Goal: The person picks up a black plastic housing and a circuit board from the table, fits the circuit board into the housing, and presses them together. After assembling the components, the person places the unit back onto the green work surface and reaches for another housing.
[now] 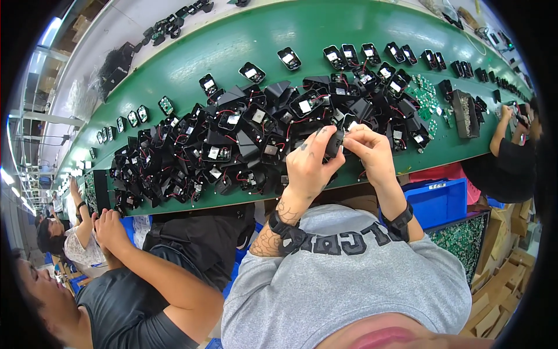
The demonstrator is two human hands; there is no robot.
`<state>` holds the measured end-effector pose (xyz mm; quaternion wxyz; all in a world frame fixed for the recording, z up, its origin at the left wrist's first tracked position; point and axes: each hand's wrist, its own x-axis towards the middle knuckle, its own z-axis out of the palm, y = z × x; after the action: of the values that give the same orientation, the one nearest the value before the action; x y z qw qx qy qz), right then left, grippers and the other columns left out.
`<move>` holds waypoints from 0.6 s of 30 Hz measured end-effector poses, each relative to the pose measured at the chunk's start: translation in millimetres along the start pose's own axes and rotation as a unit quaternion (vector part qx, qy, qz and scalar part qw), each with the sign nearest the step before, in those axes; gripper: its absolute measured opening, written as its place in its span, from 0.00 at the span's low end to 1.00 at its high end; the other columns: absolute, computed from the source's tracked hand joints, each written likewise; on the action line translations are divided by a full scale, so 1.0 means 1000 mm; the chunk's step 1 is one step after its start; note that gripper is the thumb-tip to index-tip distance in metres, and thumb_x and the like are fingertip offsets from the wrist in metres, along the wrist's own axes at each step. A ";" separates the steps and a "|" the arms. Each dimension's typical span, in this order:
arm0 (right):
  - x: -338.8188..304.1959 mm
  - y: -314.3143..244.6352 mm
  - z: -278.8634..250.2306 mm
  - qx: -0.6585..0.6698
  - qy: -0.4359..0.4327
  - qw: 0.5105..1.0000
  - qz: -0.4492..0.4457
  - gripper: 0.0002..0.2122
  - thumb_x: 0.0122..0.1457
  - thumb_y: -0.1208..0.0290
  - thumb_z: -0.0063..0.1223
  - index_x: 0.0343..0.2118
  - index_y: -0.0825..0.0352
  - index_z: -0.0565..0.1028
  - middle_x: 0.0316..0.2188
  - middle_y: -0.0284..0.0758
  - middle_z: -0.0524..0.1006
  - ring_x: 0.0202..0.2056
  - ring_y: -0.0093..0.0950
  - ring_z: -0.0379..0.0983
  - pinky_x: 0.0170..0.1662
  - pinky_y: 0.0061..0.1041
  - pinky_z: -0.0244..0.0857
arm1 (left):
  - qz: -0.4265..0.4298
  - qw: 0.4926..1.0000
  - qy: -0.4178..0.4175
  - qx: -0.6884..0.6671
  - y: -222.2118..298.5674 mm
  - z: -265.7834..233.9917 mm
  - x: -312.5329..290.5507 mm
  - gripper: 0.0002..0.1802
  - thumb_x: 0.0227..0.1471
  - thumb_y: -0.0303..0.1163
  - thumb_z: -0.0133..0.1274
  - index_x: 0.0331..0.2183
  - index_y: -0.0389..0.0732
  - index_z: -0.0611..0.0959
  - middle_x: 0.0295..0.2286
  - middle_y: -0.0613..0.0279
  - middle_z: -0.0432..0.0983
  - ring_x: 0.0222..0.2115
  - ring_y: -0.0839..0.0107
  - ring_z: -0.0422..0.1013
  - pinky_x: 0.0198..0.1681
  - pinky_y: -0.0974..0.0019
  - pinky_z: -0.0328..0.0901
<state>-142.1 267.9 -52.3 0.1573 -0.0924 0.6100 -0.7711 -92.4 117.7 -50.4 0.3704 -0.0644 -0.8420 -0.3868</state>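
Two hands meet over the near edge of a green conveyor belt [192, 64], both closed around one small black plastic housing [335, 141]. The left hand [310, 161] wraps it from below with thumb and fingers curled tight; the right hand [370, 152] pinches at its upper end, where something pale shows between the fingertips, too small to identify. The housing is held just above the belt, at the front of a dense heap of similar black housings [232, 145] tangled with red and black wires. Further back, a row of open housings [372, 55] lies spaced out along the belt, and a scatter of small green circuit boards [427, 96] sits to the right beside a dark tray [465, 113]. A blue bin [442, 200] stands below the belt edge. Other people work at both ends: one at the right rim with hands on the belt, another at lower left with arms raised. As I judge it, the main risk is the loose wiring: a lead from the heap could snag the held piece, or a wire could get pinched in the casing under this firm grip. With the piece so near the edge, a slip would likely drop it off the belt.
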 end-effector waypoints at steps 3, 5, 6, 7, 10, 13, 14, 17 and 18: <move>0.000 0.001 -0.006 0.028 -0.006 0.999 0.037 0.04 0.49 0.81 0.60 0.29 0.71 0.79 0.30 0.28 0.72 0.34 0.18 0.70 0.40 0.17 0.63 | -0.005 1.000 -0.015 -0.012 0.002 0.002 0.000 0.26 0.36 0.26 0.62 0.42 0.40 0.76 0.33 0.57 0.78 0.27 0.62 0.77 0.27 0.66 0.71; -0.001 -0.001 -0.008 0.056 -0.002 0.996 0.069 0.04 0.49 0.81 0.60 0.30 0.70 0.78 0.30 0.28 0.73 0.34 0.18 0.71 0.40 0.17 0.64 | -0.041 0.997 -0.034 -0.050 0.002 0.004 -0.002 0.27 0.35 0.26 0.62 0.42 0.40 0.75 0.32 0.56 0.78 0.24 0.63 0.76 0.26 0.67 0.70; -0.001 -0.002 -0.009 0.084 -0.001 0.991 0.102 0.06 0.49 0.81 0.60 0.31 0.69 0.77 0.30 0.28 0.75 0.34 0.19 0.72 0.39 0.17 0.65 | -0.041 0.997 -0.035 -0.051 0.002 0.005 -0.003 0.27 0.35 0.26 0.62 0.42 0.40 0.75 0.32 0.56 0.78 0.24 0.63 0.76 0.26 0.67 0.70; -0.001 -0.001 -0.009 0.085 0.001 0.991 0.102 0.06 0.49 0.81 0.60 0.31 0.69 0.77 0.30 0.28 0.75 0.34 0.19 0.72 0.39 0.17 0.65 | -0.025 0.998 -0.028 -0.049 0.001 0.005 -0.003 0.27 0.36 0.25 0.62 0.43 0.40 0.75 0.31 0.57 0.78 0.22 0.65 0.75 0.25 0.68 0.70; 0.001 -0.002 -0.009 0.080 -0.003 0.995 0.067 0.07 0.49 0.81 0.60 0.32 0.69 0.75 0.30 0.29 0.76 0.34 0.19 0.73 0.40 0.18 0.67 | -0.086 0.988 -0.037 -0.120 0.001 0.006 -0.001 0.26 0.39 0.25 0.61 0.44 0.41 0.74 0.28 0.59 0.77 0.20 0.71 0.74 0.24 0.71 0.69; 0.008 -0.009 -0.018 -0.051 -0.045 0.998 0.021 0.08 0.49 0.80 0.61 0.32 0.70 0.74 0.30 0.30 0.76 0.33 0.18 0.74 0.41 0.19 0.69 | -0.241 0.938 -0.131 -0.212 0.001 -0.005 0.009 0.24 0.44 0.25 0.58 0.46 0.43 0.72 0.24 0.64 0.75 0.18 0.81 0.70 0.23 0.75 0.66; 0.010 -0.012 -0.019 -0.049 -0.045 0.998 0.019 0.08 0.49 0.80 0.61 0.32 0.70 0.74 0.30 0.30 0.76 0.33 0.18 0.74 0.41 0.19 0.69 | -0.276 0.920 -0.164 -0.227 -0.001 -0.008 0.014 0.25 0.45 0.25 0.57 0.47 0.43 0.72 0.24 0.65 0.75 0.18 0.81 0.70 0.22 0.76 0.65; 0.012 -0.019 -0.020 -0.045 -0.074 0.991 0.097 0.08 0.50 0.78 0.60 0.34 0.70 0.75 0.28 0.30 0.76 0.30 0.18 0.74 0.36 0.17 0.69 | -0.322 0.860 -0.222 -0.327 -0.009 -0.020 0.020 0.27 0.48 0.25 0.56 0.51 0.45 0.69 0.27 0.64 0.75 0.20 0.80 0.70 0.23 0.75 0.66; 0.012 -0.018 -0.023 -0.044 -0.076 0.991 0.097 0.08 0.50 0.78 0.60 0.34 0.70 0.75 0.28 0.30 0.76 0.30 0.18 0.74 0.36 0.17 0.69 | -0.359 0.798 -0.271 -0.401 -0.010 -0.026 0.022 0.29 0.48 0.24 0.57 0.52 0.45 0.68 0.28 0.64 0.75 0.21 0.80 0.71 0.23 0.75 0.67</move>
<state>-163.5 288.5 -41.0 0.2730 -0.0981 0.6358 -0.7153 -97.2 89.1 -30.5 -0.0968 -0.0021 -0.6406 -0.7618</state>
